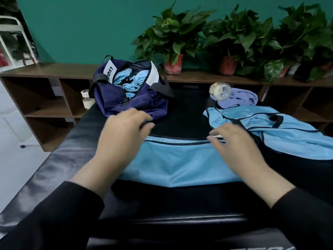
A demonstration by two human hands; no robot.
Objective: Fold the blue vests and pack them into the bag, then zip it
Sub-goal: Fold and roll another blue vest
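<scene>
Black sleeves [54,219] come in from the bottom corners, over the dark padded table [54,159]. Just past them a folded blue vest [176,163] lies flat across the table, its dark-trimmed edge on the far side. Both hands rest on its ends: the left hand [122,134] at the left end, fingers loosely spread and slightly bent over the far corner, the right hand [236,143] at the right end, fingers stretched along the trim; both are blurred, and neither plainly pinches the cloth. Right of that lies a second blue vest [281,130], unfolded and rumpled. Beyond the left hand sits the navy bag [129,103], unzipped, with light blue cloth inside. Farther right, a clear bottle [220,91] lies against a purple cloth [239,99]. Behind, a brown shelf [54,71] carries potted plants [173,42] before a green wall [81,24].
</scene>
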